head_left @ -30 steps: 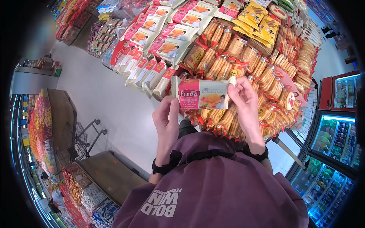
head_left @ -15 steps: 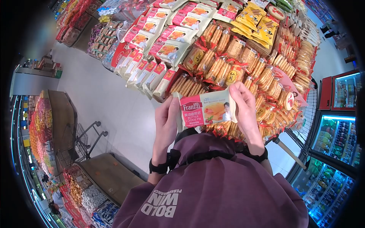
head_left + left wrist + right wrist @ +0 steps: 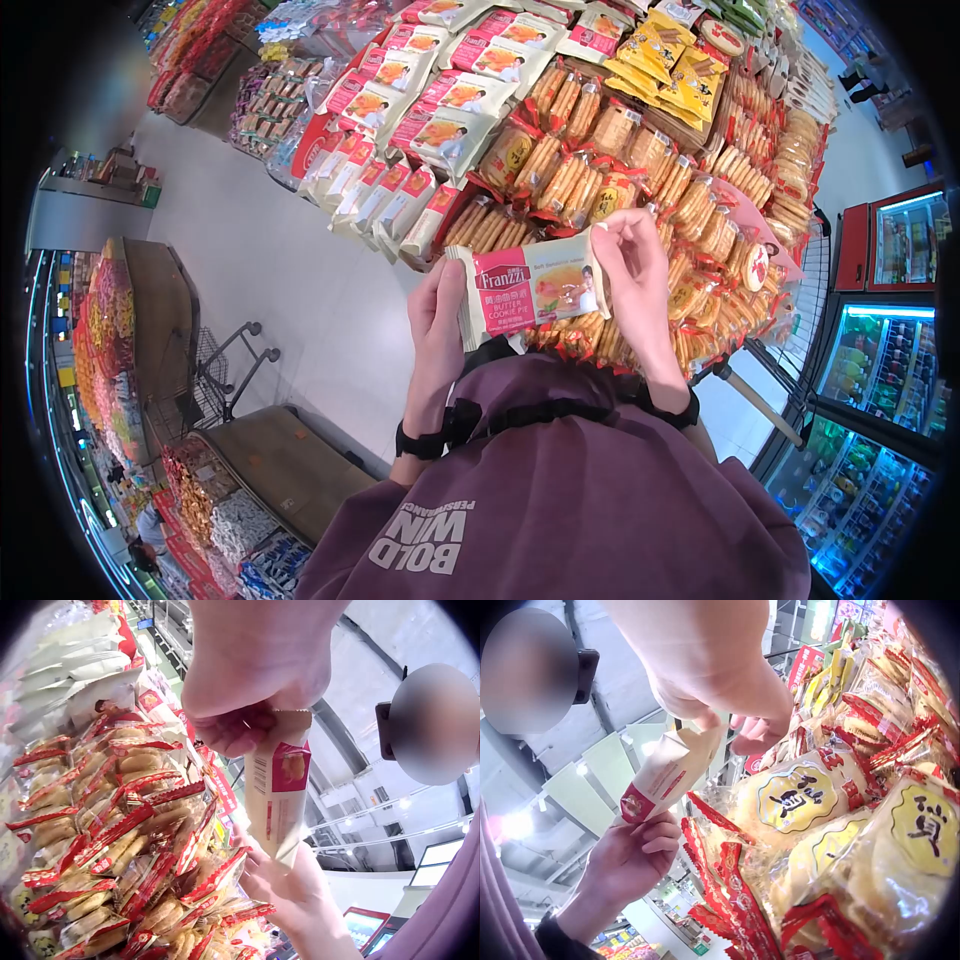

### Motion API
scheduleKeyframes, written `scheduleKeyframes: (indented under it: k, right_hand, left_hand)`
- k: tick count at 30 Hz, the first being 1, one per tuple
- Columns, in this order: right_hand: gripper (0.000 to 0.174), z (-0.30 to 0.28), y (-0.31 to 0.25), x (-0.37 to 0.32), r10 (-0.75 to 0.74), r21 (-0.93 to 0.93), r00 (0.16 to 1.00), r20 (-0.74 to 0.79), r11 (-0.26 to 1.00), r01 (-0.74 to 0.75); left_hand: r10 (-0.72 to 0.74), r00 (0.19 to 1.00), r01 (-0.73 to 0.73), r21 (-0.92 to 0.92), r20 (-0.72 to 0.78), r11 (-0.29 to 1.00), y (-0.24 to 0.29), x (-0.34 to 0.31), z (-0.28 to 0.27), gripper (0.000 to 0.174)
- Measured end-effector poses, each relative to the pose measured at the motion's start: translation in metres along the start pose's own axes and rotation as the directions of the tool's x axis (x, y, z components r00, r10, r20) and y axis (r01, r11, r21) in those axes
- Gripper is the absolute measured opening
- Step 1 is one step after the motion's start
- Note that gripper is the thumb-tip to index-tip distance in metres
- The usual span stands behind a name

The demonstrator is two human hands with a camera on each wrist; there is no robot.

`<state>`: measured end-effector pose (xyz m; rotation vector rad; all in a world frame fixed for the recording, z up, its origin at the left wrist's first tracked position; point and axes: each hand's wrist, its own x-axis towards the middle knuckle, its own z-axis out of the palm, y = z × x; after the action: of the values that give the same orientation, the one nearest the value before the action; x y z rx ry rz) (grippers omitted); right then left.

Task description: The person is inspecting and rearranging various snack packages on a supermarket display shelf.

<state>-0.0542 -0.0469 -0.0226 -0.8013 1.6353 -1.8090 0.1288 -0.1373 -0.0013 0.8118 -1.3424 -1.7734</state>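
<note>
A white and pink Franzzi butter cookie pie packet (image 3: 530, 287) is held between both hands, its printed front facing up toward the head camera. My left hand (image 3: 436, 312) grips its left end, thumb on the front. At the opposite end, my right hand (image 3: 642, 290) pinches the upper right corner with thumb and forefinger. The left wrist view shows the packet's back (image 3: 279, 795) with a barcode; the left fingers curl behind that end. In the right wrist view, the packet (image 3: 660, 776) spans from the right thumb down to the left hand (image 3: 634, 855).
Just beyond the packet is a display of clear-wrapped biscuits (image 3: 610, 130), with matching Franzzi packets (image 3: 450, 125) to its left and yellow bags (image 3: 690, 85) behind. A shopping cart (image 3: 225, 370) stands left. Drinks coolers (image 3: 880, 370) line the right side.
Over the last second the packet came lower and nearer the body, tilting on the way. In the last half second it shifted slightly left, and the right fingers moved to its upper right corner.
</note>
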Motion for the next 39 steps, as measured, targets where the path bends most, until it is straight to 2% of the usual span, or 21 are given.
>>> scheduleKeyframes:
  k: [3, 4, 5, 7, 12, 15, 18, 21, 22, 24, 26, 28, 31, 34, 37, 38, 39]
  right_hand:
    - [0.031, 0.004, -0.011, -0.002, -0.268, -0.277, 0.963, 0.038, 0.923, 0.268]
    - [0.038, 0.001, -0.020, -0.003, -0.316, -0.375, 0.939, 0.138, 0.860, 0.345]
    - [0.038, 0.000, -0.025, -0.002, -0.400, -0.449, 0.877, 0.267, 0.753, 0.481]
    - [0.043, 0.001, -0.039, -0.005, -0.387, -0.450, 0.789, 0.477, 0.664, 0.597]
    - [0.052, 0.003, -0.056, -0.004, -0.294, -0.407, 0.723, 0.625, 0.668, 0.623]
    - [0.053, 0.004, -0.065, 0.000, -0.308, -0.419, 0.665, 0.680, 0.581, 0.697]
    - [0.053, 0.004, -0.081, 0.019, -0.316, -0.432, 0.603, 0.732, 0.469, 0.770]
    - [0.047, 0.011, -0.089, 0.059, -0.461, -0.411, 0.552, 0.695, 0.375, 0.831]
    - [0.047, 0.015, -0.090, 0.075, -0.426, -0.459, 0.582, 0.693, 0.363, 0.811]
    - [0.048, 0.027, -0.088, 0.111, -0.357, -0.548, 0.641, 0.680, 0.334, 0.767]
    - [0.052, 0.041, -0.069, 0.151, -0.440, -0.566, 0.591, 0.676, 0.204, 0.799]
    - [0.051, 0.061, -0.061, 0.177, -0.417, -0.613, 0.626, 0.659, 0.185, 0.768]
    - [0.056, 0.085, -0.048, 0.208, -0.369, -0.670, 0.684, 0.630, 0.187, 0.718]
    - [0.056, 0.103, -0.043, 0.209, -0.441, -0.679, 0.699, 0.563, 0.235, 0.695]
    - [0.055, 0.107, -0.021, 0.213, -0.417, -0.665, 0.672, 0.612, 0.190, 0.723]
    - [0.051, 0.107, -0.014, 0.212, -0.348, -0.688, 0.724, 0.595, 0.246, 0.683]
    - [0.050, 0.106, -0.016, 0.212, -0.345, -0.670, 0.716, 0.607, 0.263, 0.694]
  left_hand:
    - [0.010, 1.000, -0.010, -0.002, 0.029, 1.000, -0.003, 0.001, -0.004, 0.031]
    - [-0.008, 0.999, 0.008, -0.002, 0.040, 1.000, -0.006, 0.001, -0.007, 0.031]
    - [-0.024, 0.998, 0.025, -0.002, 0.052, 1.000, -0.009, 0.001, -0.011, 0.031]
    - [-0.042, 0.997, 0.043, -0.009, 0.060, 0.999, -0.009, 0.002, -0.012, 0.031]
    - [-0.094, 0.994, 0.098, -0.060, 0.060, 0.993, -0.011, 0.001, -0.016, 0.030]
    - [-0.147, 0.988, 0.140, -0.112, -0.050, 0.984, -0.001, -0.001, -0.006, 0.030]
    - [0.154, 0.984, -0.159, -0.048, -0.095, 0.986, -0.030, 0.010, -0.026, 0.033]
    - [0.160, 0.965, -0.194, -0.158, -0.207, 0.968, -0.019, 0.006, -0.029, 0.035]
    - [0.127, 0.959, -0.163, -0.126, -0.253, 0.979, -0.017, 0.005, -0.032, 0.038]
    - [0.150, 0.945, -0.198, -0.141, -0.291, 0.970, -0.019, 0.004, -0.037, 0.037]
    - [0.152, 0.938, -0.203, -0.139, -0.312, 0.969, -0.019, 0.001, -0.040, 0.036]
    - [0.130, 0.940, -0.176, -0.124, -0.317, 0.977, -0.018, -0.002, -0.040, 0.035]
    - [0.122, 0.927, -0.169, -0.105, -0.353, 0.980, -0.018, -0.003, -0.039, 0.034]
    - [0.138, 0.918, -0.178, -0.076, -0.372, 0.981, -0.016, -0.004, -0.039, 0.033]
    - [0.140, 0.919, -0.176, -0.067, -0.369, 0.982, -0.016, -0.004, -0.040, 0.032]
    - [0.135, 0.920, -0.173, -0.071, -0.367, 0.982, -0.016, -0.003, -0.039, 0.032]
    - [0.132, 0.922, -0.170, -0.074, -0.365, 0.983, -0.015, -0.003, -0.039, 0.032]
